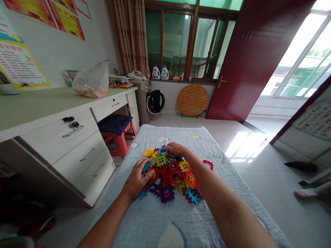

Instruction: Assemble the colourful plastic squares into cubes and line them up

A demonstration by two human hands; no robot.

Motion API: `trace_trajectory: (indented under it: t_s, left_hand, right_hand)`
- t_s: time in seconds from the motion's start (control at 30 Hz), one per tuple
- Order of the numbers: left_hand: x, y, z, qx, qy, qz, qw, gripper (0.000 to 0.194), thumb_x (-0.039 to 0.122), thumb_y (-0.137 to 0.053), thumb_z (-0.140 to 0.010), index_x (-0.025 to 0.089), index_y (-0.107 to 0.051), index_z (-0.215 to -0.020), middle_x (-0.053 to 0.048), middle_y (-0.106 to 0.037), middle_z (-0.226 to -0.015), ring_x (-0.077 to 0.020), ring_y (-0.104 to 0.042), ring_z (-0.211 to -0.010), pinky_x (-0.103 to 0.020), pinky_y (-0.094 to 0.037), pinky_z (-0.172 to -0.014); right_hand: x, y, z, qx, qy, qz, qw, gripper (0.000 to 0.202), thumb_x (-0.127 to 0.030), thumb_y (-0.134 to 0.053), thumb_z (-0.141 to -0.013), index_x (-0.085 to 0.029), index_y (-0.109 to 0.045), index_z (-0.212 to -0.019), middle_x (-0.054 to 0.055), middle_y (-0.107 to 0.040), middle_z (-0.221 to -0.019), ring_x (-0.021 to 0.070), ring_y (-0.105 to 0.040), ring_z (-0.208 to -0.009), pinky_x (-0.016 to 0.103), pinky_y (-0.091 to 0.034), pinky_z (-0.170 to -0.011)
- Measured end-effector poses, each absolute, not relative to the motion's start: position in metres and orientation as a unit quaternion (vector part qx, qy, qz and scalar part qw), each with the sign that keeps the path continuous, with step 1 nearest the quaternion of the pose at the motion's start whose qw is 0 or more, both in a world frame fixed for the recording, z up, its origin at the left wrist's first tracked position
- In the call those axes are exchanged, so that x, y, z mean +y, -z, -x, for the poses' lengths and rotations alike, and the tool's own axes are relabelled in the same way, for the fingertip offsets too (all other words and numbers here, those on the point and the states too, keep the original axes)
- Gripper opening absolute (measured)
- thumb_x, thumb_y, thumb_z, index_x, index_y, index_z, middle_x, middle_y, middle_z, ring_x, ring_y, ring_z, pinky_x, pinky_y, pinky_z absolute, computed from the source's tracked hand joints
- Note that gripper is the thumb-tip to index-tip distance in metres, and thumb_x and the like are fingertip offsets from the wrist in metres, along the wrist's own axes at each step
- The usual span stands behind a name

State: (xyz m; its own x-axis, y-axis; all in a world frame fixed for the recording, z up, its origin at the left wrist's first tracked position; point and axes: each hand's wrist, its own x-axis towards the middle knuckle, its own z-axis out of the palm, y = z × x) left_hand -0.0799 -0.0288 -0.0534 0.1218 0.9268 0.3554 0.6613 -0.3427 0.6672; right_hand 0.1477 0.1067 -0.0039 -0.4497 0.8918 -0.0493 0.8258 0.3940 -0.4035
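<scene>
In the head view, a heap of colourful plastic interlocking tiles (169, 174) is seen piled on a surface covered with a pale blue cloth (160, 220), roughly midway between its left and right edges and towards its far end. The left hand (136, 180) is laid against the near left side of the heap, its fingers spread and touching the tiles; nothing is seen grasped in it, so its grip is released. The right hand (178, 149) is rested on the far top of the heap, palm down with the fingers loosely curved over the tiles; whether a tile is caught under them cannot be told. A single red tile (208, 164) is seen lying apart from the heap, just beside the right forearm, nearer the right edge. To the left of the cloth-covered surface a white desk with drawers (69, 144) is seen, with a clear plastic bag (91, 81) on top and a red stool (117, 132) tucked beneath it.
</scene>
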Motion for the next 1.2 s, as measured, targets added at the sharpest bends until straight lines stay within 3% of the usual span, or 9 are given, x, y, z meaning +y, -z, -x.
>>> trace_trajectory:
  t_s: [0.13,0.2,0.27,0.43,0.6,0.8,0.97,1.07,1.2]
  left_hand:
    - [-0.030,0.052,0.080,0.545,-0.377,-0.728,0.176,0.049,0.047,-0.052,-0.085,0.021,-0.051,-0.126,-0.011,-0.045,-0.139,-0.0259,-0.039,-0.131,-0.048,-0.028,-0.112]
    - [-0.031,0.051,0.081,0.549,-0.382,-0.724,0.169,0.048,0.048,-0.052,-0.084,0.022,-0.053,-0.124,-0.010,-0.046,-0.137,-0.0269,-0.040,-0.131,-0.049,-0.029,-0.111]
    - [-0.032,0.049,0.081,0.557,-0.385,-0.719,0.159,0.049,0.050,-0.053,-0.083,0.022,-0.055,-0.122,-0.010,-0.048,-0.136,-0.0276,-0.040,-0.130,-0.049,-0.029,-0.111]
    - [-0.035,0.044,0.082,0.555,-0.402,-0.715,0.141,0.046,0.050,-0.050,-0.084,0.021,-0.055,-0.119,-0.010,-0.049,-0.133,-0.0262,-0.042,-0.128,-0.047,-0.029,-0.111]
    - [-0.036,0.044,0.083,0.554,-0.415,-0.707,0.146,0.044,0.050,-0.050,-0.084,0.020,-0.056,-0.116,-0.010,-0.051,-0.129,-0.0261,-0.044,-0.125,-0.047,-0.030,-0.110]
    - [-0.035,0.045,0.083,0.555,-0.410,-0.706,0.159,0.043,0.050,-0.050,-0.084,0.021,-0.056,-0.115,-0.009,-0.052,-0.128,-0.0261,-0.045,-0.125,-0.046,-0.031,-0.110]
    - [-0.035,0.044,0.084,0.549,-0.407,-0.709,0.172,0.043,0.050,-0.049,-0.085,0.021,-0.055,-0.116,-0.009,-0.053,-0.127,-0.0263,-0.045,-0.125,-0.046,-0.031,-0.110]
    - [-0.035,0.044,0.083,0.547,-0.403,-0.713,0.175,0.042,0.050,-0.049,-0.085,0.022,-0.054,-0.116,-0.008,-0.053,-0.126,-0.0261,-0.046,-0.124,-0.046,-0.032,-0.110]
    - [-0.035,0.044,0.084,0.549,-0.404,-0.710,0.175,0.044,0.052,-0.048,-0.084,0.022,-0.055,-0.115,-0.008,-0.054,-0.125,-0.0263,-0.047,-0.122,-0.047,-0.032,-0.109]
  right_hand:
    - [0.078,-0.014,-0.165,-0.807,-0.189,0.544,0.131,0.051,-0.057,-0.036,-0.091,-0.025,-0.057,-0.123,0.007,-0.057,-0.130,0.0260,-0.050,-0.116,0.039,-0.036,-0.097]
    - [0.057,-0.025,-0.177,-0.818,-0.175,0.525,0.154,0.049,-0.056,-0.043,-0.089,-0.024,-0.056,-0.124,0.008,-0.056,-0.128,0.0254,-0.050,-0.115,0.040,-0.035,-0.097]
    - [0.030,-0.032,-0.186,-0.853,-0.163,0.471,0.157,0.049,-0.056,-0.054,-0.082,-0.024,-0.058,-0.120,0.008,-0.058,-0.120,0.0245,-0.051,-0.108,0.039,-0.037,-0.094]
    - [-0.031,-0.022,-0.190,-0.895,-0.090,0.417,0.130,0.075,-0.060,-0.075,-0.058,-0.023,-0.055,-0.120,0.009,-0.053,-0.115,0.0282,-0.045,-0.104,0.044,-0.034,-0.092]
    - [-0.047,-0.006,-0.185,-0.892,-0.078,0.423,0.140,0.054,-0.043,-0.074,-0.064,-0.021,-0.058,-0.111,0.008,-0.055,-0.107,0.0255,-0.044,-0.099,0.041,-0.034,-0.089]
    - [-0.041,-0.011,-0.206,-0.837,-0.183,0.432,0.282,0.041,-0.038,-0.065,-0.074,-0.023,-0.058,-0.112,0.006,-0.060,-0.106,0.0219,-0.051,-0.097,0.037,-0.040,-0.089]
    - [-0.023,-0.010,-0.247,-0.658,-0.351,0.520,0.416,0.035,-0.045,-0.035,-0.088,-0.019,-0.058,-0.088,0.005,-0.064,-0.081,0.0155,-0.057,-0.070,0.028,-0.047,-0.064]
    - [-0.013,-0.004,-0.272,-0.572,-0.368,0.570,0.460,0.037,-0.046,-0.032,-0.086,-0.018,-0.055,-0.077,0.005,-0.063,-0.074,0.0132,-0.054,-0.059,0.025,-0.044,-0.053]
    - [-0.009,0.006,-0.298,-0.554,-0.315,0.642,0.426,0.033,-0.046,-0.041,-0.081,-0.019,-0.059,-0.080,0.002,-0.058,-0.070,0.0132,-0.054,-0.059,0.024,-0.044,-0.051]
